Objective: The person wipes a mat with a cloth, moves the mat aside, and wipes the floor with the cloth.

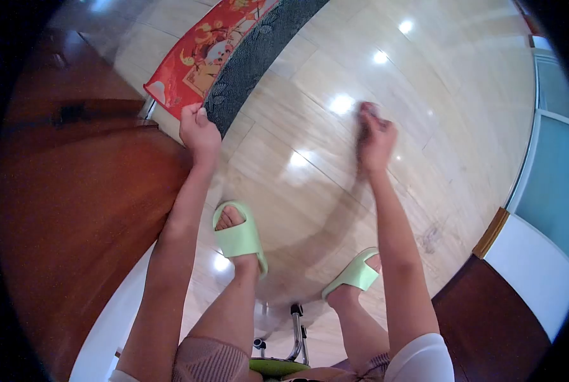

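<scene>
A red doormat (189,67) with a printed cartoon design and a dark grey leaf-textured strip (249,63) lies at the upper left by the doorway. My left hand (200,132) is closed at the mat's near end, its fingers pinching the edge where the red and grey parts meet. Over the bare floor to the right, my right hand (378,143) is closed with fingertips together. Something dark reddish shows at those fingertips, but blur hides what it is.
Pale glossy floor tiles (310,197) reflect several lights. A brown wooden door (93,216) stands on the left. My feet wear green slippers (240,240), with a wheeled stool's chrome leg (296,331) between them. Frosted glass panels (551,184) line the right.
</scene>
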`<state>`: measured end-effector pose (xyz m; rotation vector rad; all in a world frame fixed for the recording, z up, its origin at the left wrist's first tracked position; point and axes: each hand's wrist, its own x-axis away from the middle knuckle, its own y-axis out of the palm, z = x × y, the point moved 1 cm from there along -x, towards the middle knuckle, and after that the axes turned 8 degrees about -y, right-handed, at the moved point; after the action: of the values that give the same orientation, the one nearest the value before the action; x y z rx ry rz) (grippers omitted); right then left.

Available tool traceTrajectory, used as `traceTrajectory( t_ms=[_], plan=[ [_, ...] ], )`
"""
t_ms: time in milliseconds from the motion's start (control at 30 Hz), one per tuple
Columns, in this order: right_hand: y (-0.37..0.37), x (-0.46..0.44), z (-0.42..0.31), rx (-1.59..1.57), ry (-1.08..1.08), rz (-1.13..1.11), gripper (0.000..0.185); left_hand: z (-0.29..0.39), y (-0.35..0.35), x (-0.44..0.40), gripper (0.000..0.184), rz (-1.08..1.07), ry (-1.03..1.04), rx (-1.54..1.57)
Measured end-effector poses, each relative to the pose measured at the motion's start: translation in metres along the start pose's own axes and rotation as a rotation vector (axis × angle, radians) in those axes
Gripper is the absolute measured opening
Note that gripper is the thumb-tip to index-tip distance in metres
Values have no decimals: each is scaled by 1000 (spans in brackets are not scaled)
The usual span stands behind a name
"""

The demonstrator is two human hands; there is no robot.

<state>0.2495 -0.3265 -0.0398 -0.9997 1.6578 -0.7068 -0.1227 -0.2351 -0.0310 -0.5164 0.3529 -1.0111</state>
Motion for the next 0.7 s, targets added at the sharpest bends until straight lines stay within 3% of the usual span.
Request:
traceTrajectory(
  t_ms=[100,133,167,200,267,333,433,533,700],
  plan=[
    [-23,13,74,84,215,82,36,6,-3,5,8,-22,7,-10],
    [-32,11,69,198,243,147,37,6,-3,6,9,-29,-5,-4],
    [-35,14,60,146,319,65,37,6,-2,7,9,-38,-17,-1],
    [-30,9,32,-107,255,103,42,6,-2,9,10,-48,-29,1],
    [-2,-5,-48,-179,-148,96,20,14,-5,13,11,-50,-39,-35],
    [42,3,-119,-428,-289,-90,18,20,-2,17,12,-62,-55,-35],
    [92,-9,-174,-277,-582,-189,18,13,-1,11,12,-84,-69,-33],
    [112,-59,-135,-292,-493,-208,22,9,3,13,11,-102,-157,72],
    [73,-130,12,-119,-60,164,24,-22,29,10,9,-141,-179,33]
  ],
)
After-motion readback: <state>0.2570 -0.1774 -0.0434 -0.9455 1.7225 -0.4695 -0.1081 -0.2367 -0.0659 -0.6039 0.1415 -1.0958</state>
